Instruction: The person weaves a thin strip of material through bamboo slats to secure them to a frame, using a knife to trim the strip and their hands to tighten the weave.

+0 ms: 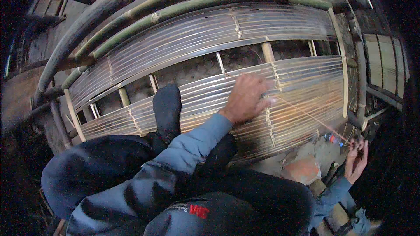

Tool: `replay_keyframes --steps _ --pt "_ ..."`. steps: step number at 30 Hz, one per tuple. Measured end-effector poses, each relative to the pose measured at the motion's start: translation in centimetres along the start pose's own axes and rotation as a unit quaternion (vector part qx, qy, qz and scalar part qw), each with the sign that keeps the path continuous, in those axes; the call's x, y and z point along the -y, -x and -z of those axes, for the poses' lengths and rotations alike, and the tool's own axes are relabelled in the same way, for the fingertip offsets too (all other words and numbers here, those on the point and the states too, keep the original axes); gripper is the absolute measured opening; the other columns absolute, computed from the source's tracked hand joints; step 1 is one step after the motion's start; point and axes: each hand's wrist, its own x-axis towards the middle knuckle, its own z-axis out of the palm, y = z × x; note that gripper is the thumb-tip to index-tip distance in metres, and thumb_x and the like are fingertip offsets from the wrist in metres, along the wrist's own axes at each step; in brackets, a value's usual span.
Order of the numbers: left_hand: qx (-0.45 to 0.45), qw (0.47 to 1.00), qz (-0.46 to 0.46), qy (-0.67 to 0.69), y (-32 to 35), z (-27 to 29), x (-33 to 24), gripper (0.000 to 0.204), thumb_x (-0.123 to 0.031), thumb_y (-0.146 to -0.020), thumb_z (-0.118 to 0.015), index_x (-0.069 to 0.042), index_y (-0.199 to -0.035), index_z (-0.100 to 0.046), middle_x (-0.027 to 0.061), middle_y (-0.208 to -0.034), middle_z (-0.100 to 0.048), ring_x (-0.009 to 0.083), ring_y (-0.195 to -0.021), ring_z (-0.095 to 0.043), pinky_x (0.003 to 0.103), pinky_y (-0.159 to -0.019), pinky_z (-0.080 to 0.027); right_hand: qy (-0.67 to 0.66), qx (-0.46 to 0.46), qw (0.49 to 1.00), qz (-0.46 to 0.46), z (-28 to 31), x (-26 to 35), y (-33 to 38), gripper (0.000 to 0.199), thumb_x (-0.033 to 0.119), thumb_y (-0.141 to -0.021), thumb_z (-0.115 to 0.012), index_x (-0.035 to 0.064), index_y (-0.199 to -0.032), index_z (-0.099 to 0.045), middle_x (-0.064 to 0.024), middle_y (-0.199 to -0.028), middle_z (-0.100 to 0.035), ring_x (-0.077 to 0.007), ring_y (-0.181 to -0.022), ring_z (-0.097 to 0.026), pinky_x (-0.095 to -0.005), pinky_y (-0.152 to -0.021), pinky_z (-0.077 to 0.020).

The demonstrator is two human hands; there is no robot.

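Two long panels of thin, parallel bamboo slats lie before me, and my left hand [247, 98] is over the nearer panel [201, 100]. It is blurred, its fingers curled at a row of lashings [270, 122] around a crosspiece; what they grip is hidden. A thin tan cord [310, 116] stretches from beside the left thumb to the lower right. There my right hand [356, 161] pinches the cord's other end, past the panel's right edge. A small blue and red object [334, 140] lies close to the right hand.
Thick bamboo poles [192, 2] curve along the far side, beyond the farther slat panel [183, 39]. Crossbars [220, 62] span a gap between the panels. My dark-socked foot [167, 109] rests on the near panel. A reddish flat piece [302, 169] lies at lower right.
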Motion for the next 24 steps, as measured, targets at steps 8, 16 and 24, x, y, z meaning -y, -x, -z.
replay_keyframes --steps 8,16,24 --pt "-0.002 0.999 -0.021 -0.033 -0.9 -0.6 -0.8 0.069 -0.05 -0.081 -0.076 -0.011 -0.135 -0.058 0.0137 -0.123 -0.06 0.0344 -0.12 -0.054 0.051 -0.106 -0.035 0.079 -0.157 0.983 -0.057 -7.5 -4.3 5.8 0.023 0.024 -0.106 -0.053 0.0131 -0.087 -0.047 0.0006 -0.071 -0.04 -0.0121 -0.059 -0.047 -0.0307 -0.063 -0.0503" --pt "-0.018 0.999 -0.023 -0.043 0.3 -1.7 -2.3 0.066 -0.045 -0.08 -0.077 -0.011 -0.133 -0.059 0.0148 -0.129 -0.055 0.0356 -0.123 -0.05 0.053 -0.103 -0.037 0.29 -0.229 0.927 -0.071 -4.9 -4.3 4.7 0.018 0.026 -0.103 -0.06 0.0112 -0.093 -0.055 0.0062 -0.063 -0.037 -0.0066 -0.049 -0.037 -0.0236 -0.044 -0.033" --pt "-0.077 0.99 -0.021 -0.12 2.5 -2.6 -4.0 0.036 -0.032 -0.074 -0.078 -0.013 -0.104 -0.071 0.0139 -0.122 -0.055 0.0361 -0.119 -0.049 0.058 -0.101 -0.038 0.238 -0.229 0.94 -0.081 -6.9 -2.1 3.0 0.016 0.022 -0.106 -0.055 0.0126 -0.093 -0.055 0.0064 -0.063 -0.035 -0.0063 -0.054 -0.037 -0.0221 -0.052 -0.0335"
